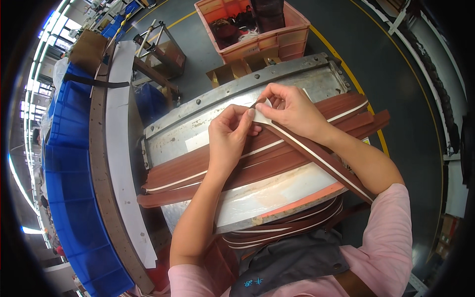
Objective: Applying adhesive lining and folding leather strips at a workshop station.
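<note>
Both hands meet above the middle of a metal bench. My left hand pinches the end of a brown strip with a white line. From there the strip slants down to the right, past my right forearm. In my right hand, thumb and fingers close on a small white piece, which lies against the strip's end. Whether the piece is stuck to the strip I cannot tell. Beneath the hands, a bundle of similar brown strips lies lengthwise across the bench.
More strips hang in loops under the near bench edge, against my dark apron. Blue bins line the left side beside a long white sheet. Beyond the bench stand a cardboard box and an orange crate of dark items.
</note>
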Tool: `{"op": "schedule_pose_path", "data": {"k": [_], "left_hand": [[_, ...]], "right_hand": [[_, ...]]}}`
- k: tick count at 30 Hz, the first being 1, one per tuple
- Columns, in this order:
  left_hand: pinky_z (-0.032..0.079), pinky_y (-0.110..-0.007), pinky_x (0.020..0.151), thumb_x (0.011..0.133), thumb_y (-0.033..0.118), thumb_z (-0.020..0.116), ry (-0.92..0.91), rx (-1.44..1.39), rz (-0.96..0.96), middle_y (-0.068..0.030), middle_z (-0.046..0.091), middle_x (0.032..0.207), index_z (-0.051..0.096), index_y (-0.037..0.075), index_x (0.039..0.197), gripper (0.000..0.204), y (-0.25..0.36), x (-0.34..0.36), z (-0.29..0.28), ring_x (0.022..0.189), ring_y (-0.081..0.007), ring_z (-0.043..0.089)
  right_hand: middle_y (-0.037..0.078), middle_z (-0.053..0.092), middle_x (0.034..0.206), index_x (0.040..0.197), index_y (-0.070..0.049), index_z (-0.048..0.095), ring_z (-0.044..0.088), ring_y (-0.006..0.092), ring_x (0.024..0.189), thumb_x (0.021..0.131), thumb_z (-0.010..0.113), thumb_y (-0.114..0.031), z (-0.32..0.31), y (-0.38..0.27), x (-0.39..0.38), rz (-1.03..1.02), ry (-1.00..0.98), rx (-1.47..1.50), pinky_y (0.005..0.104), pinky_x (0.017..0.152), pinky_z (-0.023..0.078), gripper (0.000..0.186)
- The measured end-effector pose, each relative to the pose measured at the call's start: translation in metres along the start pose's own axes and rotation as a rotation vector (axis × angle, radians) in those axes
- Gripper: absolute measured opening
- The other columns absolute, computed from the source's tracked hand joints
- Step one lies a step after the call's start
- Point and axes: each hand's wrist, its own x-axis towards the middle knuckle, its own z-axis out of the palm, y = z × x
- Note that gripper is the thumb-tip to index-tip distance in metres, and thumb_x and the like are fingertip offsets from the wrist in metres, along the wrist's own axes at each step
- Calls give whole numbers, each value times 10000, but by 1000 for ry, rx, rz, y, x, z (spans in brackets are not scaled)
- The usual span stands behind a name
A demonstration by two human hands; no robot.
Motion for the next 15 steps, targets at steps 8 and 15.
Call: {"op": "schedule_pose_path", "data": {"k": [8,15], "left_hand": [[592,-237,691,1063,126,696,-54,43,-69,-64,742,819,706,-27,977,175,4,6,-4,730,-108,725],[551,-212,708,1072,185,703,-92,98,-52,-30,737,875,718,13,1034,176,-2,5,-8,775,-83,716]], "right_hand": [[5,689,796,992,15,761,602,41,745,1052,686,-206,-1,14,9,-46,24,-89,249,660,507,241],[37,701,811,1019,10,742,618,83,716,1041,695,-221,1,19,8,36,-59,176,268,653,503,237]]}}
